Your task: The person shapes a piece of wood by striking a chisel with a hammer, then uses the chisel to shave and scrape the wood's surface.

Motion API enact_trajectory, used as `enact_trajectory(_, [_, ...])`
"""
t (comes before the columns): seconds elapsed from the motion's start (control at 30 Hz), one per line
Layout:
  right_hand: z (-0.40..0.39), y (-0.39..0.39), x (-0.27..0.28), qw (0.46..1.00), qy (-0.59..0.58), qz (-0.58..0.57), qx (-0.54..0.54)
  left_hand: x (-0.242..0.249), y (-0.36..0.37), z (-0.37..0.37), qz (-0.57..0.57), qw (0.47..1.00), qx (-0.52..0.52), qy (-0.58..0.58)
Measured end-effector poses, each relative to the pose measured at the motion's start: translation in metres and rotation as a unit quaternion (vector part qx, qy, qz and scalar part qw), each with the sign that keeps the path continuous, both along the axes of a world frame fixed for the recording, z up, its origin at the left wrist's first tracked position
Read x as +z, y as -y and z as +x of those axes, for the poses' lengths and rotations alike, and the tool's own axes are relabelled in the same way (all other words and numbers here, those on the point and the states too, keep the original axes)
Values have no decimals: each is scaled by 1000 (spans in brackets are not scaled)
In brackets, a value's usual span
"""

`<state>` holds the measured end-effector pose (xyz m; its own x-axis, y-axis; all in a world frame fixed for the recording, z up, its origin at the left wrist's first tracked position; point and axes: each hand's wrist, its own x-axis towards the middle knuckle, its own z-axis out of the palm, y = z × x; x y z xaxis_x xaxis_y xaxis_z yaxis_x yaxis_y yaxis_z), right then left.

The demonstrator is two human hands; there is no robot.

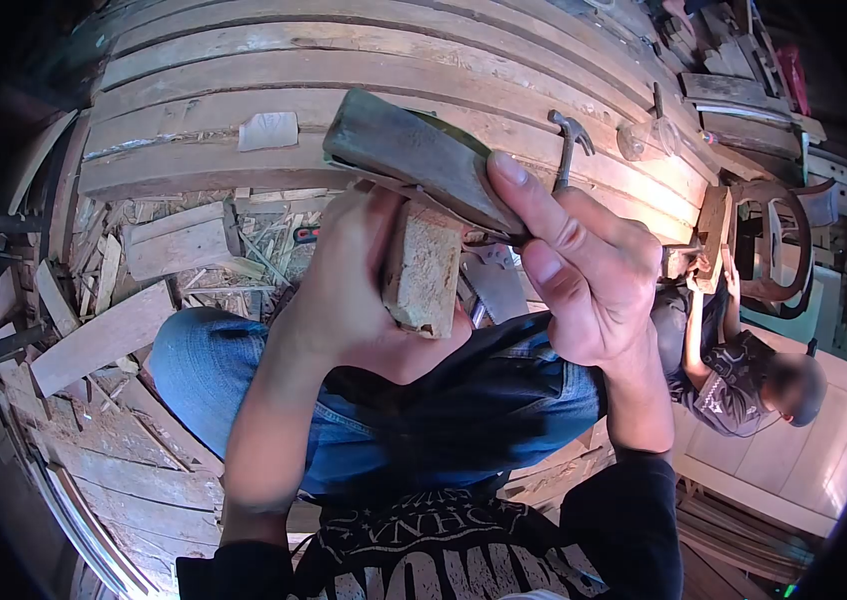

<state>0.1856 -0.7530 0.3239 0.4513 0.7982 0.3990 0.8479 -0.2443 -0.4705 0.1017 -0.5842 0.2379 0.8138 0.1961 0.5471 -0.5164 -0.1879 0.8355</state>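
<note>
My left hand (344, 280) is closed around the squared pale wooden block (424, 270), which looks like a handle with its end toward me. Above it sits a dark, wedge-shaped metal head (414, 160), so the whole looks like a hatchet. The head is thick on the left and narrows to the right. My right hand (594, 260) has its index finger and thumb at the thin right edge, the other fingers curled. Whether the head is fixed to the wood is hidden behind my left hand.
A claw hammer (570, 145) and a whitish piece (269, 131) lie on the slatted planks (344, 70). Wood offcuts (104, 335) and shavings surround my legs. At right, another person (744, 380) holds wood beside a curved wooden frame (779, 240).
</note>
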Motion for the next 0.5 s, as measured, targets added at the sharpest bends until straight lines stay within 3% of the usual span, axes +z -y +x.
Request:
enact_trajectory(0.13, [1,0,-4,1000,-13,2,-6,-2,-1,-1,-22,999,-13,-19])
enact_trajectory(0.2, [2,1,-5,1000,-15,25,-4,-10,-9,-3,113,990,-72,45])
enact_trajectory(0.33, [1,2,-3,999,-33,12,-9,-12,-11,-3,127,987,-82,54])
enact_trajectory(0.43, [1,0,2,999,-39,-10,-19,-10,-8,-3,123,990,-61,30])
enact_trajectory(0.5, [-1,-2,1,998,-43,-27,-25,-9,-3,-2,176,983,20,54])
